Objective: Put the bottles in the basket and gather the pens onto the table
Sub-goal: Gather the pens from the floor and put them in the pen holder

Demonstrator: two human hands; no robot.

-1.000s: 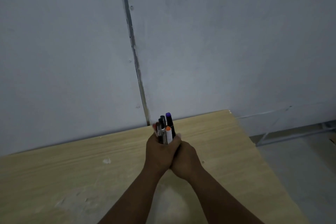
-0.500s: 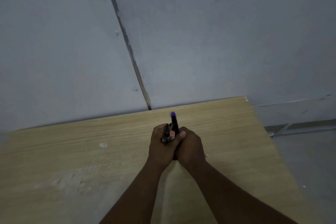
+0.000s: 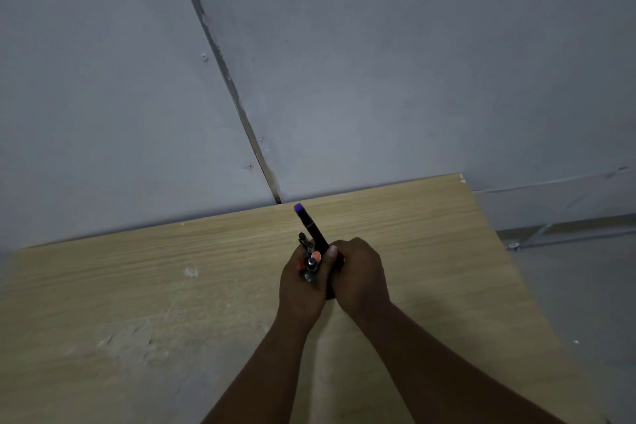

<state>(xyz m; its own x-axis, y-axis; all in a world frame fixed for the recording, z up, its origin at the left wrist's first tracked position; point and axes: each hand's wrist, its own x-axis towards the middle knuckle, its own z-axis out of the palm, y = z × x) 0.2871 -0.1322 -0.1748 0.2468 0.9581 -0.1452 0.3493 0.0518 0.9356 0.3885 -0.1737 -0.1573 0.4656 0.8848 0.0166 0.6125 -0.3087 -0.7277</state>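
Both hands meet over the middle of the light wooden table (image 3: 137,286) and clasp a bundle of pens (image 3: 311,260). My left hand (image 3: 303,289) wraps most of the bundle, whose orange and metal ends point up at the camera. My right hand (image 3: 361,277) presses against it and grips a black marker with a purple end (image 3: 309,224), which sticks out toward the wall. The pens' lower parts are hidden inside the hands. No bottle or basket is in view.
A grey wall (image 3: 378,79) with a vertical seam (image 3: 223,76) stands right behind the table's far edge. The table's right edge drops off to a grey floor (image 3: 578,286) with a metal rail along the wall base.
The hands have lowered toward the tabletop with the pens. The purple-ended marker now juts out farther than the rest of the bundle. The camera has tilted down.
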